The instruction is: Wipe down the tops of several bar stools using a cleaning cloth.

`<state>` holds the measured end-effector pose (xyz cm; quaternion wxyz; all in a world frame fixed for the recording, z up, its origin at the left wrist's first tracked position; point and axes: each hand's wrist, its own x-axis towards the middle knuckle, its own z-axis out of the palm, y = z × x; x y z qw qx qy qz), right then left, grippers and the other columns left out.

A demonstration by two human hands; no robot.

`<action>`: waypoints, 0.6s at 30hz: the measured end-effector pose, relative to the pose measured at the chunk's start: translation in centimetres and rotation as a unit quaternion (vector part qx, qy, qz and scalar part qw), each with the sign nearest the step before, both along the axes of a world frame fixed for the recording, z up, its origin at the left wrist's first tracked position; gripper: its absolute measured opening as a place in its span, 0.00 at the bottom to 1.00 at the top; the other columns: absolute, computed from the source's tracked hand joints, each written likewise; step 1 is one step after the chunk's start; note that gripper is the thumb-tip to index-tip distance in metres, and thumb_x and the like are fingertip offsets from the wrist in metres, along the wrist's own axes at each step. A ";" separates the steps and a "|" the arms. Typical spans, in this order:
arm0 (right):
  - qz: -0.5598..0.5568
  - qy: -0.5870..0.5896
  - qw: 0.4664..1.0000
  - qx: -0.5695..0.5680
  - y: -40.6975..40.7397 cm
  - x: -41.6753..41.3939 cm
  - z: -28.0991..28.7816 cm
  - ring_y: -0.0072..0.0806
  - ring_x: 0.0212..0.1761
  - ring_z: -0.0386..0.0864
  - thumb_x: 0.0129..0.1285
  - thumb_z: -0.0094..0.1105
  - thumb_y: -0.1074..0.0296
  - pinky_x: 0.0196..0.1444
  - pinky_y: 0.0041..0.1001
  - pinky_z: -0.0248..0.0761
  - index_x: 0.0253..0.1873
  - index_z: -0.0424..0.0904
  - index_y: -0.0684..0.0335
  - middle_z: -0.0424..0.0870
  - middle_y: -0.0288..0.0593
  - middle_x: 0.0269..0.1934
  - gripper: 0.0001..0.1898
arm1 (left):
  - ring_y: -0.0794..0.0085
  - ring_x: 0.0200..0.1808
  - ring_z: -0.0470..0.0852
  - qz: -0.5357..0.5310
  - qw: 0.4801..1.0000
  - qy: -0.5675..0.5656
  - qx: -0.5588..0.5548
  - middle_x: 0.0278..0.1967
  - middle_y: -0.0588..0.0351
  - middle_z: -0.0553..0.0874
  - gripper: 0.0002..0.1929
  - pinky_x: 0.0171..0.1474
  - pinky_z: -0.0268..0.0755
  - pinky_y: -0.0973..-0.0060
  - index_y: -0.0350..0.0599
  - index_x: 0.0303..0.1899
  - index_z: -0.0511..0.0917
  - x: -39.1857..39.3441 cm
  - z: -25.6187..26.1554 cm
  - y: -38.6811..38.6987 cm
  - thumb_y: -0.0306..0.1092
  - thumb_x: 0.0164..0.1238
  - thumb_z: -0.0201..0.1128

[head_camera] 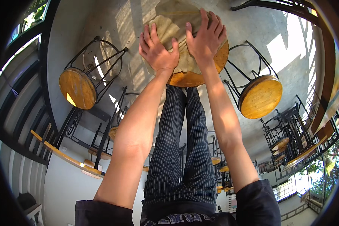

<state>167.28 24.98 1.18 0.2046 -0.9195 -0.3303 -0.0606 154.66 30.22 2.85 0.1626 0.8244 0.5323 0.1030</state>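
Note:
A beige cloth (185, 62) is spread, partly wrinkled, over the round wooden top (186, 79) in front of my legs. Orange-brown wood shows along its near and right edges. My left hand (160, 50) lies palm down on the left part of the cloth, fingers spread and thumb pointing inward. On the right part rests my right hand (205, 36), also palm down with its fingers apart. Creases run through the cloth between the two hands. Both palms are hidden, and the far part of the cloth reaches the top of the picture.
A round wooden stool with black metal legs (78, 88) is at the left; a similar stool (260, 96) is at the right. More stools and dark-framed furniture (282, 138) appear farther right. Sunlit patches mark the concrete floor (101, 25). Dark slatted framing (22, 93) borders the left side.

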 end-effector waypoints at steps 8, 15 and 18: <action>0.174 0.079 0.975 -0.115 3.1 0.9 2.5 0.50 0.74 0.68 0.72 0.59 0.43 0.75 0.50 0.61 0.75 0.71 0.57 0.72 0.51 0.73 0.34 | 0.41 0.84 0.51 -0.045 0.998 0.028 0.019 0.83 0.47 0.57 0.49 0.81 0.43 0.43 0.47 0.81 0.58 -1.2 -0.7 0.7 0.58 0.61 0.67; 0.176 0.012 0.981 0.077 -0.5 0.2 2.4 0.51 0.79 0.66 0.69 0.59 0.71 0.81 0.49 0.57 0.72 0.74 0.60 0.71 0.51 0.76 0.26 | 0.43 0.85 0.51 -0.118 0.989 -0.044 0.074 0.84 0.50 0.56 0.48 0.80 0.43 0.36 0.57 0.82 0.60 -1.3 -1.9 0.0 0.57 0.61 0.70; 0.167 0.047 0.981 0.081 -4.5 -1.6 2.5 0.51 0.78 0.66 0.71 0.57 0.72 0.80 0.49 0.57 0.69 0.76 0.61 0.71 0.51 0.75 0.23 | 0.42 0.83 0.55 -0.219 0.975 -0.019 0.026 0.82 0.44 0.61 0.37 0.84 0.42 0.47 0.55 0.79 0.68 -2.3 -0.8 -2.4 0.48 0.69 0.65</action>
